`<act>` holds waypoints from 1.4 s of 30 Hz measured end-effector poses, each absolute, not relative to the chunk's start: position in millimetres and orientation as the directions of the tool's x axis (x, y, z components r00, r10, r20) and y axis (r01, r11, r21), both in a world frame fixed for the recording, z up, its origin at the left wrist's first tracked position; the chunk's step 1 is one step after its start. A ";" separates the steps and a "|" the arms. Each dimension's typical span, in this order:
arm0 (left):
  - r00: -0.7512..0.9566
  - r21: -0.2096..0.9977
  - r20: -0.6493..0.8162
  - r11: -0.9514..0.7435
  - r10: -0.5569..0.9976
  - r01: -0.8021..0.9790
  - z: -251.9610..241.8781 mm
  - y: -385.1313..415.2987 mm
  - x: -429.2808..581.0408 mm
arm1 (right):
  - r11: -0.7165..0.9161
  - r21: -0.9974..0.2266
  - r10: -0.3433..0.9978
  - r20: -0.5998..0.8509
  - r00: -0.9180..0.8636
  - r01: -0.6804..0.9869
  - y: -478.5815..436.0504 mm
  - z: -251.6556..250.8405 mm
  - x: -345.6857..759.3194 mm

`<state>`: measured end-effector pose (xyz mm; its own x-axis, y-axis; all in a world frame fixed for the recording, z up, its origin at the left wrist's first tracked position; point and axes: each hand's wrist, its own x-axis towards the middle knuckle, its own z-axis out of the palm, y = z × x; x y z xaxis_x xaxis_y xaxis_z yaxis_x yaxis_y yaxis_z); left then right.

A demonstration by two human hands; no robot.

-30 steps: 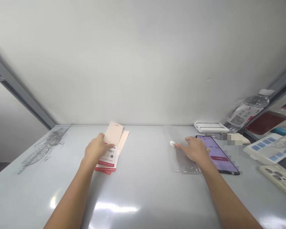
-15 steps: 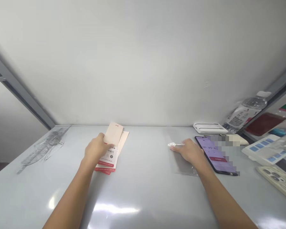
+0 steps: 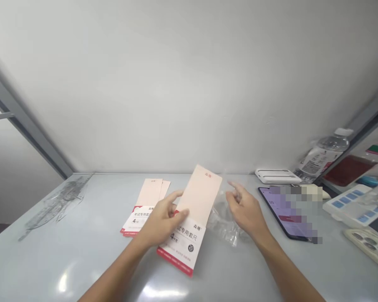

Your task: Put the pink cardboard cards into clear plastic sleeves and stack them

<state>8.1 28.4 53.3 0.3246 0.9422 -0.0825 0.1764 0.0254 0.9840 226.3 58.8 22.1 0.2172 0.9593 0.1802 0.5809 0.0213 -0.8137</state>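
Observation:
My left hand (image 3: 162, 220) grips a long pale pink card (image 3: 195, 214) with a white and red printed lower end, lifted and tilted over the middle of the grey table (image 3: 82, 260). My right hand (image 3: 244, 207) is raised beside the card's right edge, fingers pinched on a clear plastic sleeve (image 3: 222, 220) that hangs crumpled under it. A small stack of the same cards (image 3: 145, 205) lies flat behind my left hand.
A phone (image 3: 285, 212) with a lit purple screen lies right of my right hand. Behind it are a white flat device (image 3: 275, 175) and a lying water bottle (image 3: 323, 155). Phone cases and a tray of blue packets (image 3: 354, 203) sit far right. Clear sleeves (image 3: 58, 199) lie far left.
My left hand lifted one card off the stack and brought it right to the middle. My right hand picked the clear sleeve up off the table and moved it left to the card.

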 end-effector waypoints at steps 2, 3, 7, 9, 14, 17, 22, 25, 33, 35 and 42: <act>0.350 0.978 -0.096 0.022 0.932 0.209 47.0 22.0 19.4 | 0.036 -0.792 0.963 0.191 0.191 0.610 55.4 21.2 220.6; 0.350 0.975 -0.105 0.027 0.931 0.221 44.3 20.2 22.8 | 0.042 -0.784 0.965 0.192 0.178 0.620 53.9 21.2 218.7; 0.271 0.958 -0.107 0.026 0.957 0.285 37.5 22.7 24.0 | 0.054 -0.808 0.973 0.173 0.150 0.586 48.2 25.0 214.8; 0.232 0.948 -0.097 0.019 0.968 0.317 35.7 26.6 20.4 | 0.057 -0.851 0.982 0.143 0.126 0.522 45.6 27.6 213.9; 0.218 0.968 -0.082 0.026 0.972 0.250 34.5 31.0 15.0 | 0.059 -0.964 0.998 0.063 0.008 0.260 45.1 28.3 213.1; 0.244 0.988 -0.078 0.043 0.967 0.146 35.9 32.1 14.8 | 0.040 -0.999 0.999 0.039 -0.020 0.037 48.8 26.4 214.5; 0.348 0.999 -0.047 0.050 0.936 0.000 39.5 37.3 11.1 | -0.035 -0.936 0.998 -0.018 -0.054 -0.351 52.5 30.8 218.3; 0.386 0.998 -0.066 0.064 0.920 0.018 38.8 39.1 8.8 | -0.080 -0.883 0.990 -0.014 -0.144 -0.463 52.5 34.6 219.5; 0.196 0.987 0.025 -0.055 0.980 0.149 32.5 37.1 14.8 | -0.373 -0.797 0.897 -0.179 -0.403 -0.476 50.3 33.7 214.8; 0.143 0.969 0.069 -0.100 0.987 0.225 31.7 36.4 16.0 | -0.402 -0.784 0.883 -0.195 -0.427 -0.473 49.1 34.2 212.7; 0.147 0.939 0.137 -0.176 0.980 0.295 37.5 35.2 12.8 | -0.456 -0.786 0.851 -0.248 -0.463 -0.417 50.1 34.3 214.8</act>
<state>12.8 35.2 37.5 0.1472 0.9795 0.1373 0.2952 -0.1760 0.9391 214.8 50.1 34.3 -0.4629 0.8512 -0.2475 -0.4171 -0.4555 -0.7865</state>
